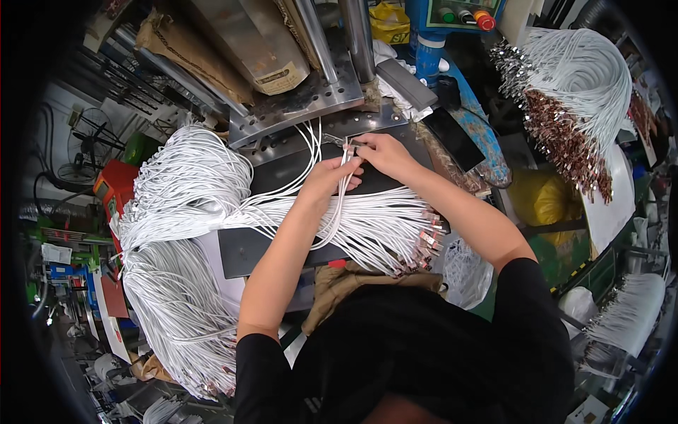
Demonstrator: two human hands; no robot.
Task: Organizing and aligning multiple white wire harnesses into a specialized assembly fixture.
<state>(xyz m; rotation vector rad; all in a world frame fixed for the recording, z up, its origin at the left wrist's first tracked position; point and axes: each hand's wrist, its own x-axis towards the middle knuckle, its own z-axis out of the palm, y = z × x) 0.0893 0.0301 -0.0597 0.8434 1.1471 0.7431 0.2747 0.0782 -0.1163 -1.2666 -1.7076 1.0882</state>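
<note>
My left hand (330,177) is closed around a few white cables (342,196), holding them upright below the metal press. Beside it, my right hand (387,155) pinches at the cables' connector ends, at the press's front edge; the fingers partly hide the ends. Under my hands and forearms a fanned bundle of white cables (381,225) lies across a dark board (244,253), its metal connectors (429,240) pointing right. Several other white cables (312,147) run from the press's lower plate (371,121) down to the left.
Large heaps of white cable (187,166) stand at the left. The press's drilled metal plate (300,106) overhangs the far side. Beyond my right hand lie a black phone-like slab (455,139) and a grey box (406,83). A coiled cable bundle (579,71) sits at far right, near a red button (484,20).
</note>
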